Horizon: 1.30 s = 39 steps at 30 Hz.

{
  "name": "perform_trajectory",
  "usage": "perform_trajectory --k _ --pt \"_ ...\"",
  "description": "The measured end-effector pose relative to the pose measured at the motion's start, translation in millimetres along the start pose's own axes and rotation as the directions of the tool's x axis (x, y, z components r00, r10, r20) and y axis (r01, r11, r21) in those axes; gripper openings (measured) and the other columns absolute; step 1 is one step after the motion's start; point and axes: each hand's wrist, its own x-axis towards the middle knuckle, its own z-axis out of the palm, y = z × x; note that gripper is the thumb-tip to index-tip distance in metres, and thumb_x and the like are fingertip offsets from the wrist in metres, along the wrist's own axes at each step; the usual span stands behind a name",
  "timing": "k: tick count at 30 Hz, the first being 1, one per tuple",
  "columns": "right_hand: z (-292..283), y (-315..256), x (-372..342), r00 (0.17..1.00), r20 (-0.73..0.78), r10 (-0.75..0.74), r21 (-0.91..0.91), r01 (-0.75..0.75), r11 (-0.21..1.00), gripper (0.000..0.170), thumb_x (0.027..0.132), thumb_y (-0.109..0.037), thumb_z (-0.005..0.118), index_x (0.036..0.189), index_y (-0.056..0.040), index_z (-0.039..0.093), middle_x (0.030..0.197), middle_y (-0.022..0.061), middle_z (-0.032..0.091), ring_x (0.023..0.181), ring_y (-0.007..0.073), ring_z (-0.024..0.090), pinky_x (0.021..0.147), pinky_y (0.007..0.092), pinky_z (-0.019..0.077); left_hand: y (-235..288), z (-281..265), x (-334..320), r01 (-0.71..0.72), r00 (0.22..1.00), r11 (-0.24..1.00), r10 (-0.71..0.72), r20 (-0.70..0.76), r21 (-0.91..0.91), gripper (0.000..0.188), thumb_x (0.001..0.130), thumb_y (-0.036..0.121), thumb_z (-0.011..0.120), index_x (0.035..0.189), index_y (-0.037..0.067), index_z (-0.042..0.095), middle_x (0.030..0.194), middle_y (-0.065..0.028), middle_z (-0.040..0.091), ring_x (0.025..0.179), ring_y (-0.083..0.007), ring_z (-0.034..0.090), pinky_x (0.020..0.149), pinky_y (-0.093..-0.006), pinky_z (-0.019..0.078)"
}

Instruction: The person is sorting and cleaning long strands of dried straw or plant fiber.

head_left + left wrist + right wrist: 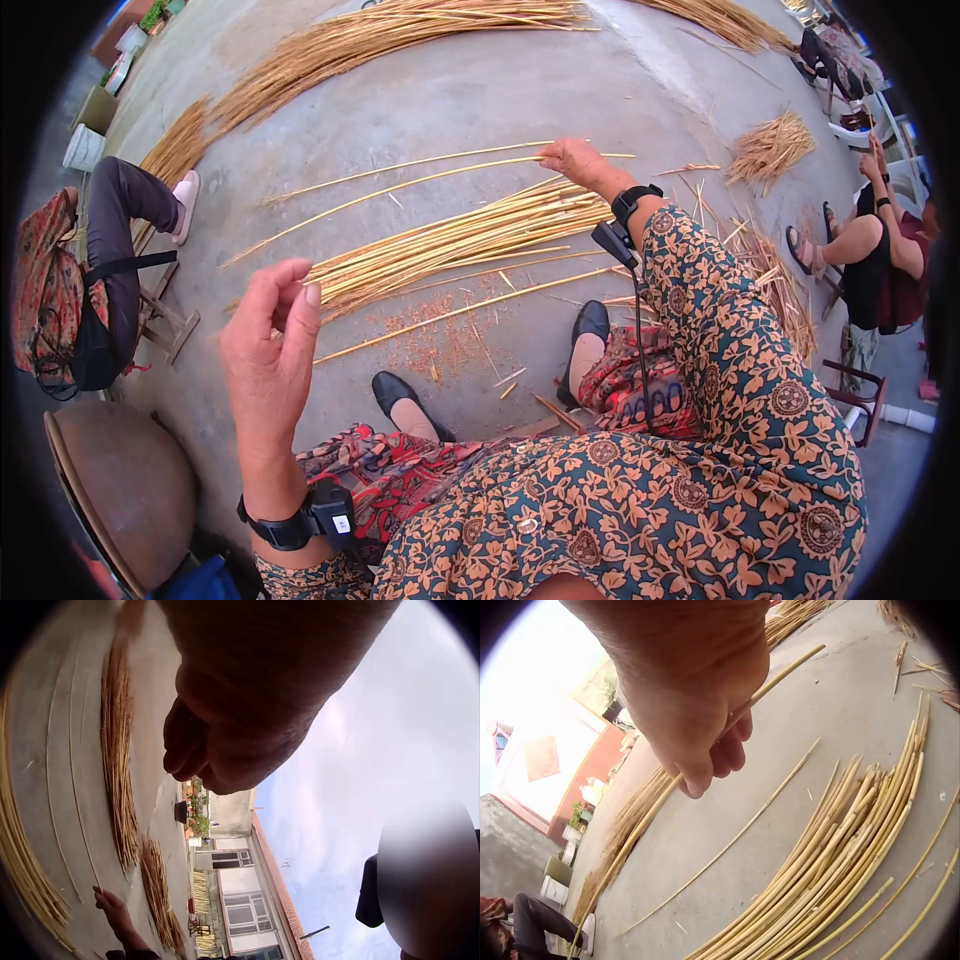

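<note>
My right hand [580,165] is stretched out over the far side of a bundle of yellow stalks [470,235]. It pinches one long thin stalk [791,670], whose short end sticks out past the hand while the long part runs away to the left. On the concrete between that stalk and the bundle lies another single stalk [765,806]. Raised near the bundle's left end, my left hand [270,345] has its fingers loosely bent, thumb apart from the index finger, and nothing shows in it. Several loose stalks lie on the bundle's near side.
Long piles of bushy stalks [370,45] stretch across the back. Short cut pieces [770,150] are heaped at right, with reddish chaff [440,330] before my feet. A large round brown vessel [130,490] stands at lower left. People sit at left and right.
</note>
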Motion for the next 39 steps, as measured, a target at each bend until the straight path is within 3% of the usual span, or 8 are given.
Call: perform_trajectory --k 1,10,13,16,19,22,28,39 --pt "14.1 0.6 9.0 1.000 0.001 -0.007 0.019 0.007 1.000 0.024 0.086 -0.030 0.060 0.102 -0.0140 0.068 0.093 0.0131 0.067 0.088 0.0324 0.062 0.079 0.0405 0.0493 2.4 3.2 0.7 -0.057 0.997 0.983 0.047 0.060 0.173 0.020 0.086 0.005 0.062 0.105 0.001 0.060 0.079 -0.0074 0.061 0.068 -0.0136 0.060 0.061 -0.0255 0.0481" --pt "88.3 -7.4 73.4 0.995 -0.100 0.006 -0.119 -0.018 0.993 0.021 0.085 -0.029 0.060 0.103 -0.0209 0.069 0.092 0.0080 0.067 0.091 0.0276 0.062 0.084 0.0387 0.0462 15.7 9.0 12.1 -0.045 0.958 0.934 -0.060 0.280 0.353 0.029 0.076 0.001 0.067 0.104 0.001 0.060 0.078 -0.0114 0.061 0.067 -0.0229 0.061 0.062 -0.0320 0.0486" --pt "115.4 -10.7 78.1 0.958 -0.254 -0.129 -0.144 0.095 0.985 0.025 0.086 -0.027 0.059 0.110 -0.0241 0.065 0.099 0.0031 0.066 0.101 0.0231 0.058 0.092 0.0390 0.0403 9.2 12.1 14.1 -0.061 0.947 0.921 -0.070 0.315 0.386 0.029 0.078 -0.001 0.066 0.106 0.000 0.060 0.080 -0.0119 0.061 0.067 -0.0206 0.061 0.064 -0.0290 0.0490" --pt "114.2 -3.4 67.2 0.946 -0.172 0.276 -0.013 -0.282 0.959 0.030 0.087 -0.024 0.057 0.116 -0.0241 0.061 0.113 0.0010 0.062 0.111 0.0206 0.053 0.098 0.0411 0.0348 25.4 5.0 27.9 -0.002 0.928 0.916 -0.147 0.341 0.400 0.030 0.076 0.001 0.067 0.105 0.001 0.060 0.080 -0.0120 0.061 0.069 -0.0232 0.061 0.064 -0.0316 0.0487" --pt "119.1 32.9 61.0 0.857 -0.186 0.481 -0.007 -0.491 0.871 0.032 0.088 -0.020 0.054 0.120 -0.0223 0.059 0.121 0.0019 0.059 0.114 0.0212 0.051 0.098 0.0400 0.0369 21.9 6.8 33.4 0.029 0.913 0.915 -0.188 0.362 0.403 0.032 0.074 0.005 0.070 0.104 0.003 0.060 0.080 -0.0121 0.062 0.072 -0.0274 0.061 0.064 -0.0364 0.0483" --pt "126.3 57.0 57.9 0.889 -0.165 0.427 0.033 -0.428 0.903 0.036 0.088 -0.017 0.052 0.124 -0.0216 0.055 0.128 0.0007 0.055 0.117 0.0232 0.049 0.098 0.0390 0.0380 22.6 2.0 45.3 0.041 0.886 0.915 -0.219 0.409 0.401 0.032 0.074 0.004 0.069 0.105 0.002 0.060 0.081 -0.0125 0.063 0.072 -0.0265 0.062 0.065 -0.0356 0.0488" --pt "97.0 31.5 57.1 0.855 -0.077 0.513 -0.267 -0.514 0.815 0.026 0.088 -0.016 0.050 0.113 -0.0178 0.059 0.112 0.0018 0.060 0.111 0.0268 0.051 0.092 0.0393 0.0428 17.5 2.1 45.7 0.022 0.865 0.909 -0.225 0.447 0.416 0.034 0.075 0.002 0.068 0.107 0.002 0.059 0.083 -0.0122 0.063 0.071 -0.0234 0.063 0.066 -0.0327 0.0496" --pt "91.3 52.6 35.0 0.956 -0.126 0.265 -0.173 -0.284 0.943 0.015 0.084 -0.014 0.057 0.097 -0.0178 0.064 0.098 0.0066 0.059 0.099 0.0268 0.055 0.081 0.0407 0.0484 18.4 6.3 41.6 0.061 0.842 0.912 -0.265 0.469 0.405 0.032 0.075 0.010 0.070 0.105 0.003 0.060 0.086 -0.0140 0.063 0.078 -0.0313 0.061 0.068 -0.0385 0.0489"
